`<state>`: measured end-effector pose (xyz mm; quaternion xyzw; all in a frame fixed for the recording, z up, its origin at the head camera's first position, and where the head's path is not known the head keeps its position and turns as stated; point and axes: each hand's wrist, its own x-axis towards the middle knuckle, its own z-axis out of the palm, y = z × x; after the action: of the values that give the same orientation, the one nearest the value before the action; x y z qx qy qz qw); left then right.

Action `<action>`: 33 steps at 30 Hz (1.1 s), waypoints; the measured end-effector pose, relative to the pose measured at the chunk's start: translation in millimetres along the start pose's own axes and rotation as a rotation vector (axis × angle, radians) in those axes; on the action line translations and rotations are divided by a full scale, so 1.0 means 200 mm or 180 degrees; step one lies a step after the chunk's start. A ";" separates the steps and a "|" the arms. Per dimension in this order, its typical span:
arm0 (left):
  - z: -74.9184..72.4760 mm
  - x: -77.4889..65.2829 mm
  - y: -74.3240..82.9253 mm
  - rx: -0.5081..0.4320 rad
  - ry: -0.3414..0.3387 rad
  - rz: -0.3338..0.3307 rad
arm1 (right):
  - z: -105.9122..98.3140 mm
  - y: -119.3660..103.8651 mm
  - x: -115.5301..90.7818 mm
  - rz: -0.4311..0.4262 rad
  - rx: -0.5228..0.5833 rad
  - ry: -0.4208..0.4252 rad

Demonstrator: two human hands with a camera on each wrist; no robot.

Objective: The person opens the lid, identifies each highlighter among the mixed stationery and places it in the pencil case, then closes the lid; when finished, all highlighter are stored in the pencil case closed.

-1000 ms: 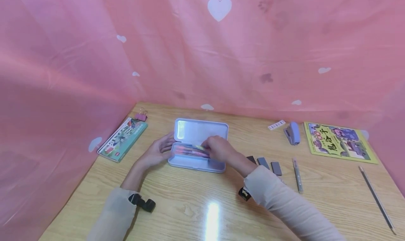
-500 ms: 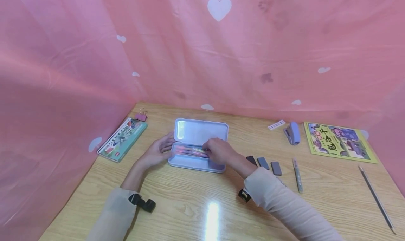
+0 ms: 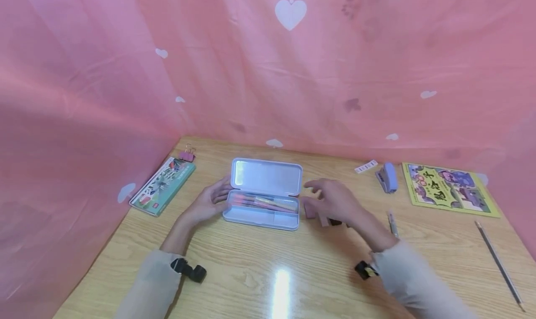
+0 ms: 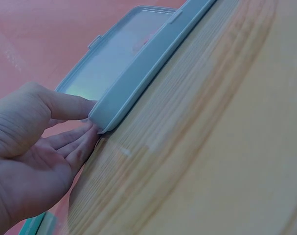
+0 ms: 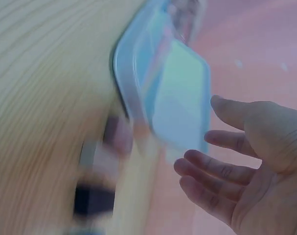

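A pale blue pencil case (image 3: 267, 175) lies with its lid up on the wooden table. Several pink, yellow and dark pens (image 3: 259, 202) fill its back compartment. At the case's left end my left hand (image 3: 206, 202) holds the corner; in the left wrist view the thumb (image 4: 72, 106) is at the rim and the fingers touch lower down. My right hand (image 3: 337, 200) hovers to the right of the case, fingers spread and apart, holding nothing. Below it stand small block-shaped erasers: a purplish one (image 3: 310, 210), a paler one (image 3: 324, 219) and a black one (image 5: 94, 199), blurred in the right wrist view.
To the left lie a green illustrated box (image 3: 162, 186) and a pink binder clip (image 3: 187, 156). On the right are a purple stapler (image 3: 387, 177), a yellow booklet (image 3: 450, 189), a white strip (image 3: 366, 166), a grey marker (image 3: 392, 224) and a pencil (image 3: 498, 263). Pink cloth surrounds the table.
My right hand has left the pens in the case, moved right over the erasers and spread its fingers. The pens at the compartment's right end are now uncovered. My left hand stays put.
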<state>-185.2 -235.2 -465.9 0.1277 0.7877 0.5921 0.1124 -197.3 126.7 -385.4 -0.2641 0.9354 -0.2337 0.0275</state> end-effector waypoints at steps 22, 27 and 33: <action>-0.01 -0.02 -0.03 0.0080 0.0100 -0.0033 | -0.23 0.50 -0.58 0.1282 -0.0563 0.0135; 0.00 -0.01 -0.02 0.0054 0.0082 0.0005 | -0.18 0.56 -0.63 0.1552 -0.0443 -0.0094; 0.01 0.00 -0.02 0.0118 0.0081 -0.0044 | -0.12 0.60 -0.65 0.1651 -0.0159 -0.0142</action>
<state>-184.5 -235.5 -469.5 0.1167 0.8008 0.5781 0.1040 -147.0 292.7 -428.1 -0.0211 0.9764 -0.1898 0.1006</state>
